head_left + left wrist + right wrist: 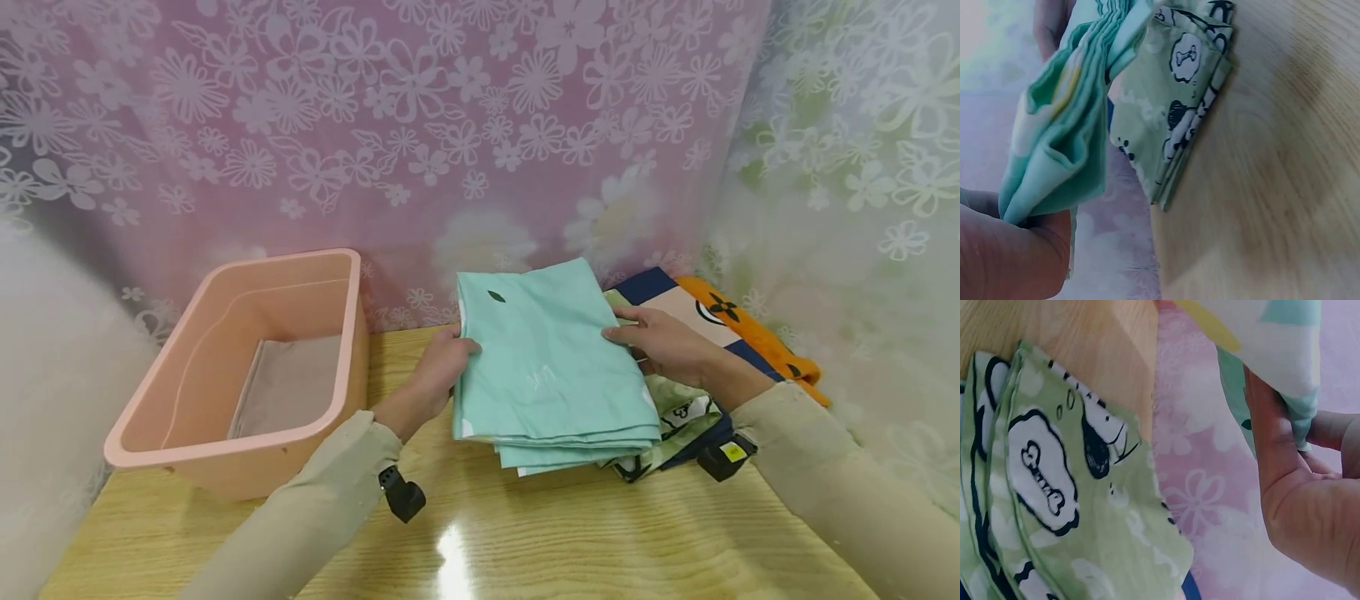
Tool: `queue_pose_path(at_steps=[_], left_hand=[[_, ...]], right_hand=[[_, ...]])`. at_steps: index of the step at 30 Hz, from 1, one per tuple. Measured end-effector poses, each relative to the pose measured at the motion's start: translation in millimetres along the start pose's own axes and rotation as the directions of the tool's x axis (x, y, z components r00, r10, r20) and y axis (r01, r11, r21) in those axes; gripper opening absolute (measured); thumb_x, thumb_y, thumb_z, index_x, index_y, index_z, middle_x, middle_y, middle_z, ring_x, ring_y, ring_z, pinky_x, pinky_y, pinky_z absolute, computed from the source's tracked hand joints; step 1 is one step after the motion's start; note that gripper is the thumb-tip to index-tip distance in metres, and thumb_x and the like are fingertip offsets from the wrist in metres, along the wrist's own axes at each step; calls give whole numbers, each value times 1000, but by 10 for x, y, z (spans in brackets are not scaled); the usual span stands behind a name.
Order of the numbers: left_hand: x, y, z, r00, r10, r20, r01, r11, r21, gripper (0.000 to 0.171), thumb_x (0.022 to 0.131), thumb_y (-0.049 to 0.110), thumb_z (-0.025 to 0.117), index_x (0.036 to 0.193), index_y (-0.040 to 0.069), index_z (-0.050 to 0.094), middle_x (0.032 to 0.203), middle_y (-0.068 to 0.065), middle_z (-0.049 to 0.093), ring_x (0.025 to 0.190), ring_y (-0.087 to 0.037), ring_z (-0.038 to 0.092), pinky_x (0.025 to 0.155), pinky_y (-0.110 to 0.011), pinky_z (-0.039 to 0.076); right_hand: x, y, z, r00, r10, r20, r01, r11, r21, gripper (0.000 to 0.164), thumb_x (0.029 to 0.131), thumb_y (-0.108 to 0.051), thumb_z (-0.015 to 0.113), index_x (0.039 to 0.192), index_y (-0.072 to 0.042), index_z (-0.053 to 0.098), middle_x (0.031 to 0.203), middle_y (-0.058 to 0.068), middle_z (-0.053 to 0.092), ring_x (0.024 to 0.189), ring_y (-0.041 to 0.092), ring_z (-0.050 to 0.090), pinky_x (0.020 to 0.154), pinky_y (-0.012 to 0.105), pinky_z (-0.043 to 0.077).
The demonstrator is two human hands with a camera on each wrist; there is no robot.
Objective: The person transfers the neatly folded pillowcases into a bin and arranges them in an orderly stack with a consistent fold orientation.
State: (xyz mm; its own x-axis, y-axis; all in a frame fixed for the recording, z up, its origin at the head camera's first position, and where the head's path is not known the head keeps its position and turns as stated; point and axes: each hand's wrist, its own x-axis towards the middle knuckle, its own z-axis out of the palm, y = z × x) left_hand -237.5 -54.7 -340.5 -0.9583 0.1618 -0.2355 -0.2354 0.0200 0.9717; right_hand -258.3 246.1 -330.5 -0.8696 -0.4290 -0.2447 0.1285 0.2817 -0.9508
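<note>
The teal cloth (pixel 551 358), folded into a thick stack, was held up off the counter (pixel 585 533), in front of the person and between the two hands. The left hand (pixel 435 367) gripped its left edge, thumb on top; the right hand (pixel 660 346) pinched the opposite edge. The hands stood apart, the width of the cloth between them. In the left wrist view the layers showed edge-on, some gaping, with a white and yellow print inside.

The green cloth (pixel 686 412) lay folded on the counter, partly hidden behind the right hand and the teal one; the blue cloth (pixel 647 286) and the orange cloth (pixel 765 337) were beside it. To the left stood the bin (pixel 225 477), a grey cloth (pixel 292 383) lying flat inside.

The step in hand looked like handling the folded cloth as one piece, squaring or carrying it. The next move seemed to call for keeping a pinch through every layer at both edges and holding the stack level, since the loose lower folds could slip.
</note>
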Motion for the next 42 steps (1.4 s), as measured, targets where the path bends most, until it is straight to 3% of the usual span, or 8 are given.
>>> queue_pose_path(at_steps=[9,17,22,28,35,42], left_hand=[[-148,226,-88,1000,2,-29,-3,1000,-23,48,94,6,44,141,1,36,135,-15,42,115,-32,48,99,-48,39],[-218,397,-174,993,105,-49,-107,994,-31,46,94,5,45,140,2,41,128,-13,48,110,-30,51,95,-45,43],[-232,467,-274,995,81,-63,-82,996,-21,49,95,5,46,144,5,39,132,-12,47,112,-29,51,95,-44,43],[-271,586,-438,995,81,-60,-80,997,6,53,94,4,49,146,6,38,138,-10,45,116,-27,50,96,-42,43],[-330,703,-620,994,103,-17,-101,989,110,54,94,2,49,147,5,35,138,-14,45,115,-29,51,95,-42,45],[-376,776,-770,993,109,56,-115,986,121,56,94,0,45,148,2,30,143,-16,39,121,-30,47,100,-42,41]], right_hand=[[-37,-198,82,998,-46,-45,48,998,37,67,101,-27,51,154,-9,15,137,20,41,98,21,63,80,39,54],[-73,-428,109,993,-85,-82,94,988,120,68,100,-27,52,154,-9,14,145,15,32,103,13,61,80,29,54],[-30,-489,180,991,-112,-68,121,984,132,69,100,-26,52,154,-10,13,151,13,27,111,15,56,83,31,52],[5,-628,326,984,-149,-98,161,979,129,64,99,-26,53,153,-12,21,140,13,41,101,20,61,76,32,54],[2,-756,461,986,-161,-46,166,977,135,63,101,-22,50,153,-11,18,137,15,43,98,19,63,75,34,55],[34,-828,553,980,-196,-15,197,975,105,60,102,-21,47,154,-13,17,141,16,41,105,23,60,81,38,54]])
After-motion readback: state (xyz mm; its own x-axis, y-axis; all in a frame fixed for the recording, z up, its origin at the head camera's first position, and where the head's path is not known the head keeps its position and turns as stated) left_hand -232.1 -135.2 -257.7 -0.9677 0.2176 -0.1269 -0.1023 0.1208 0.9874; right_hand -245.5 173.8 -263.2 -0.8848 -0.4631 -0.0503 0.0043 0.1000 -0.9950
